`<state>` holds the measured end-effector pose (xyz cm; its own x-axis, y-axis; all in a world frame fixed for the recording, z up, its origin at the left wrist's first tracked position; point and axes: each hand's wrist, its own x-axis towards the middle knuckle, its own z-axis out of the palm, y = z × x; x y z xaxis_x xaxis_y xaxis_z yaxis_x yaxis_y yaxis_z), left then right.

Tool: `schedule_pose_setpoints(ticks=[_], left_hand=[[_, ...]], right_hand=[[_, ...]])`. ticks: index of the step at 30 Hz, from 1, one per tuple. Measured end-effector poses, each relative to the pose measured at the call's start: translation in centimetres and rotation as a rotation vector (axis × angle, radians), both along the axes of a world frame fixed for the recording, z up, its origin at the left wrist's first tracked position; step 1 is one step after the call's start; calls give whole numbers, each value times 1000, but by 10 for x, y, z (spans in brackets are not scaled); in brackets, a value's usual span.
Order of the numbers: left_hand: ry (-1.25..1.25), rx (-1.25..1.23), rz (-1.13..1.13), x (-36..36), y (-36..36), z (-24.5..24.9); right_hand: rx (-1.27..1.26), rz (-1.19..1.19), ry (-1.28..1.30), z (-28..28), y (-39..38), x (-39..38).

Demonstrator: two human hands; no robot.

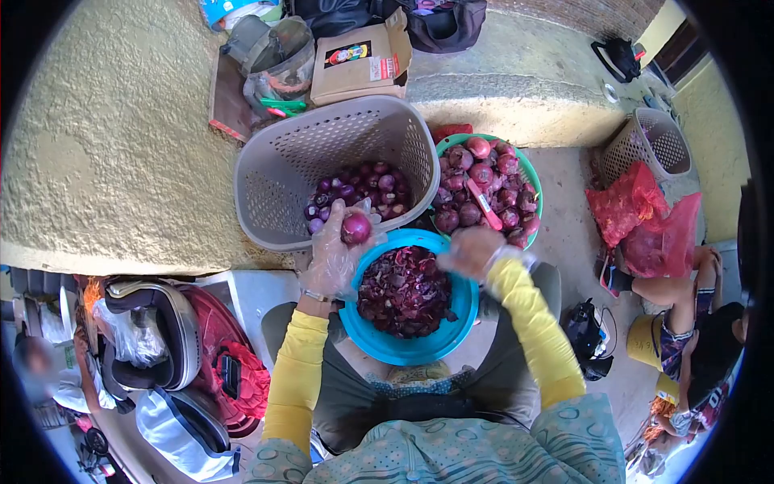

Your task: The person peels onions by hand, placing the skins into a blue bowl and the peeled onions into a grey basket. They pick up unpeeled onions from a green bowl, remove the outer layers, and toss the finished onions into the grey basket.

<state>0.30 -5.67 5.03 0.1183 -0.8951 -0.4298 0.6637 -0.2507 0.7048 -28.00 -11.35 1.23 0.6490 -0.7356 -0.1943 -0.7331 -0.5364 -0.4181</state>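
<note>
The red onion (355, 229) sits in the left grip, above the far left part of the rim of the blue basin (403, 351). Farthest to the left of that basin, near the edge of the view, is a person (81, 375), and well to the basin's left lies a bunched red cloth (256, 371) with a dark object on it. Beyond the basin, on its far left, a pale rough ledge (105, 145) runs alongside, and a grey perforated basket (322, 133) stands with many smooth purple onions (367, 189) in its bottom. A cardboard box (355, 68) lies farther back than this basket, seen from the basin. The left grip (329, 252), in a clear plastic glove, is closed around the red onion, fingers up along its left side, with the onion's rounded face showing. The blue basin itself holds a heap of dark red onion skins (403, 290). Over the basin's right rim hovers the right grip (474, 254), smeared by motion; whether its fingers are clenched or released, or hold anything, I cannot tell. Just beyond the basin on its right, a green basin (532, 173) is piled with onions in dry skins (481, 173), and a pink-handled tool (484, 203) lies across them. Well to the blue basin's right are a red mesh bag (625, 210), a second grey perforated basket (669, 145) beyond it, and a seated person (701, 347) nearer the edge of the view.
</note>
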Motion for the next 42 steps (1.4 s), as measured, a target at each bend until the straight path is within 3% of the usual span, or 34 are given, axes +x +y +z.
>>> schedule_pose_setpoints(ticks=[1,2,3,6,8,9,12,14,16,20,25,27,29,31,32,34,35,37,38,40,42], left_hand=[[3,-4,-8,0,-5,-2],[50,-4,-5,-1,-9,-7],[97,3,1,-3,-10,-13],[254,16,63,-6,-19,-24],[329,-45,46,-11,-18,-15],[408,-105,27,-16,-17,-9],[342,-36,-20,-32,-22,23],[293,-117,-63,-32,-22,36],[234,-256,-129,-25,-25,30],[273,-204,-11,-10,-29,6],[302,-205,15,-14,-31,1],[397,-230,1,-17,-29,-3],[418,-190,35,-21,-29,-4],[335,-185,51,-24,-24,-3],[335,-183,50,-28,-20,-2],[84,-238,102,-34,-17,8],[82,-234,102,-33,-15,6],[-688,-295,-19,-31,-14,-2],[-689,-294,-20,-33,-14,-6],[-90,-346,22,-39,-14,-8],[22,-263,13,-40,-16,-2]], right_hand=[[-7,-176,108,37,-16,4],[-48,-259,114,27,-35,-7],[76,-323,257,41,-53,-5],[-79,-260,194,-15,-87,-31],[-137,-376,103,-75,-106,-45],[-138,-374,104,-72,-104,-46],[-30,-482,199,-62,-103,-36],[-17,-498,204,-64,-107,-33],[6,-516,227,-71,-105,-33],[54,-542,366,-78,-113,-22],[-183,-462,209,-54,-103,-21],[-191,-336,-55,-19,-86,-15],[593,-539,-555,60,-43,22],[294,-293,-738,37,-36,40],[347,-266,-739,34,-31,43],[579,-249,-827,36,-24,54],[583,-250,-829,32,-24,55],[294,-86,-875,29,-27,56],[274,-108,-880,28,-26,56],[332,-135,-824,25,-25,56],[381,-167,-769,33,-26,54]])
